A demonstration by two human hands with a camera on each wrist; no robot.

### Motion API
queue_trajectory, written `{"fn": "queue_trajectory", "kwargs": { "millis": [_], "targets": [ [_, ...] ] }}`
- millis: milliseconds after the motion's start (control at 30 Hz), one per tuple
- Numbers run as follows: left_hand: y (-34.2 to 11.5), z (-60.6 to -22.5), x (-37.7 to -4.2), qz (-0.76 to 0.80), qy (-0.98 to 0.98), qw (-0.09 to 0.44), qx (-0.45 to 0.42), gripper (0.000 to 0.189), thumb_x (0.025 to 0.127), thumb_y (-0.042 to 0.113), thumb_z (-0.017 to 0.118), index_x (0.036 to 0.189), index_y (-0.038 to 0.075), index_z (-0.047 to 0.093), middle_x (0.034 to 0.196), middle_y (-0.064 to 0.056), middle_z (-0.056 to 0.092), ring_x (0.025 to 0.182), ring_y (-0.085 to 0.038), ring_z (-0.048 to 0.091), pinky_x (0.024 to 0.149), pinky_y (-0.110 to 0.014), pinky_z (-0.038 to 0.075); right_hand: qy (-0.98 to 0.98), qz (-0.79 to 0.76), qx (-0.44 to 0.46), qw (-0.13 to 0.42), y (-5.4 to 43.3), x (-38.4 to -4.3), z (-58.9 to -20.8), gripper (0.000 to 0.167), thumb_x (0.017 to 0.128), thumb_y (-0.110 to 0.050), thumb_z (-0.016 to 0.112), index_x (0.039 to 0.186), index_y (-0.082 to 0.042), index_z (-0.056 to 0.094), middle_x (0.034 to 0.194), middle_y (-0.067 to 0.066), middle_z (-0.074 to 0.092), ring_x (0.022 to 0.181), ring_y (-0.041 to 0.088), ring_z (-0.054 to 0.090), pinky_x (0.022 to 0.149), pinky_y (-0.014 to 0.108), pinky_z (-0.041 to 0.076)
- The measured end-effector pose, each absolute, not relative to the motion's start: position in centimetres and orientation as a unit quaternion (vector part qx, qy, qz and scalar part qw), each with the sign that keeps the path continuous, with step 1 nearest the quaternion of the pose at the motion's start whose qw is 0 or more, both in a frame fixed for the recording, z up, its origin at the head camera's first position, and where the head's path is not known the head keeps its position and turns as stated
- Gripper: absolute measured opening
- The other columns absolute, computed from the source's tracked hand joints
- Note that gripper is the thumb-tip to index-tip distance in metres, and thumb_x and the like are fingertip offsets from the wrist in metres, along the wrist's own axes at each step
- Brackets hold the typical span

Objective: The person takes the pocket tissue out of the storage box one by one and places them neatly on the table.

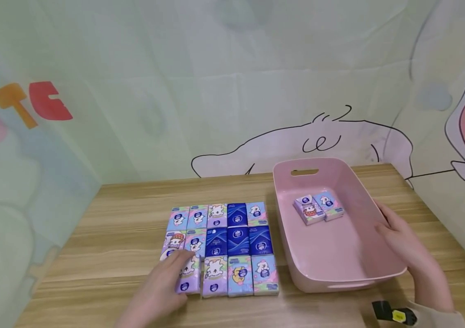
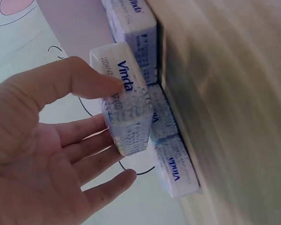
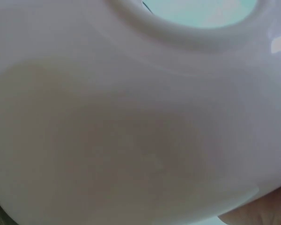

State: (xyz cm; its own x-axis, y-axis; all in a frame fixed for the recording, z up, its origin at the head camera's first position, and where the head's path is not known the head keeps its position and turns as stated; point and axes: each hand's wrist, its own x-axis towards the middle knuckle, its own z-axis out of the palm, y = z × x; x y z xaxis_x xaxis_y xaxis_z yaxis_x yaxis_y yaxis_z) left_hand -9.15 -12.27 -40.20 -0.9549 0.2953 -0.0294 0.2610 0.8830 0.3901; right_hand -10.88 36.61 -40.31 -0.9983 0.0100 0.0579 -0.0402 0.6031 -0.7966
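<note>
My left hand (image 1: 158, 284) pinches a purple pocket tissue pack (image 1: 191, 275) at the near left corner of a block of packs. In the left wrist view, the thumb presses the end of that Vinda-marked pack (image 2: 124, 89), fingers behind it; it looks raised off the table and tilted against its neighbours. The right hand (image 1: 406, 243) holds the right rim of a pink plastic bin (image 1: 343, 259), thumb over the inside. Two tissue packs (image 1: 309, 210) lie side by side on the bin's floor, towards the far end. Bin wall (image 3: 131, 140) fills most of the right wrist view.
Three rows of tissue packs (image 1: 238, 239), dark blue and pastel cartoon ones, lie close together left of the bin. The wooden table (image 1: 105, 246) meets a printed cloth backdrop (image 1: 154, 91) at the back and sides. A black strap (image 1: 392, 314) is near the right wrist.
</note>
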Motion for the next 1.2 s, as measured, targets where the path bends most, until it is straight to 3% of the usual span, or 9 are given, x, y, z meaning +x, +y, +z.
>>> {"fn": "queue_trajectory", "kwargs": {
  "millis": [267,633,767,833,933,1000,1067,1200],
  "targets": [
    [-12.1,-40.7,-9.1,0.191,0.970,0.050,0.144,0.084,0.059,-0.001,0.074,0.138,0.009,0.050,0.143,-0.011,0.049,0.133,-0.036,0.045,0.110,-0.054,0.037,-0.890,0.455,0.012,0.027,36.5,-10.8,-40.2,0.054,0.102,-0.008,0.031,0.152,0.003,0.014,0.149,0.037,0.025,0.129,0.051,0.031,0.079,-0.004,0.029],
    [-12.1,-41.5,-9.3,0.174,0.970,0.039,0.163,0.082,0.057,-0.001,0.072,0.136,0.007,0.051,0.144,-0.012,0.048,0.132,-0.036,0.045,0.110,-0.054,0.037,-0.889,0.458,0.009,0.024,36.4,-10.9,-40.0,0.054,0.102,-0.008,0.030,0.152,0.001,0.013,0.150,0.036,0.024,0.131,0.052,0.029,0.079,-0.004,0.027],
    [-12.2,-41.8,-9.3,0.175,0.969,0.036,0.174,0.083,0.056,-0.001,0.073,0.135,0.007,0.052,0.142,-0.012,0.049,0.132,-0.036,0.046,0.110,-0.057,0.035,-0.889,0.457,0.017,0.031,36.5,-10.8,-40.2,0.054,0.102,-0.007,0.030,0.152,0.002,0.014,0.150,0.036,0.025,0.131,0.048,0.031,0.080,-0.004,0.027],
    [-12.2,-41.9,-9.3,0.175,0.968,0.038,0.176,0.083,0.056,-0.001,0.072,0.136,0.007,0.052,0.142,-0.012,0.049,0.132,-0.036,0.045,0.110,-0.057,0.034,-0.890,0.454,0.018,0.034,36.6,-10.8,-40.3,0.054,0.102,-0.008,0.031,0.152,0.001,0.015,0.149,0.036,0.026,0.134,0.036,0.034,0.080,-0.004,0.028],
    [-12.2,-41.9,-9.4,0.171,0.968,0.034,0.181,0.083,0.056,-0.001,0.072,0.136,0.007,0.051,0.142,-0.013,0.050,0.132,-0.036,0.045,0.110,-0.057,0.034,-0.891,0.452,0.018,0.036,36.6,-10.8,-40.3,0.054,0.101,-0.008,0.031,0.152,0.001,0.015,0.149,0.036,0.026,0.133,0.033,0.036,0.080,-0.004,0.029],
    [-12.3,-42.0,-9.4,0.168,0.968,0.029,0.185,0.084,0.056,-0.001,0.071,0.137,0.006,0.050,0.141,-0.013,0.050,0.132,-0.035,0.046,0.110,-0.057,0.034,-0.892,0.450,0.017,0.037,36.7,-10.9,-40.3,0.054,0.102,-0.008,0.031,0.152,0.001,0.015,0.149,0.036,0.027,0.133,0.036,0.036,0.080,-0.004,0.029],
    [-12.3,-42.0,-9.4,0.165,0.968,0.025,0.188,0.084,0.057,-0.001,0.070,0.138,0.006,0.050,0.140,-0.013,0.051,0.131,-0.035,0.046,0.110,-0.057,0.034,-0.890,0.454,0.017,0.036,36.6,-10.9,-40.2,0.054,0.102,-0.008,0.031,0.152,0.001,0.015,0.150,0.036,0.025,0.130,0.047,0.032,0.080,-0.004,0.028],
    [-12.4,-42.0,-9.6,0.166,0.967,0.029,0.190,0.084,0.057,-0.001,0.070,0.138,0.005,0.049,0.141,-0.013,0.050,0.132,-0.035,0.045,0.110,-0.058,0.033,-0.887,0.460,0.017,0.032,36.5,-10.9,-40.1,0.054,0.102,-0.008,0.030,0.152,0.001,0.014,0.150,0.036,0.024,0.131,0.051,0.028,0.080,-0.005,0.027]
  ]
}}
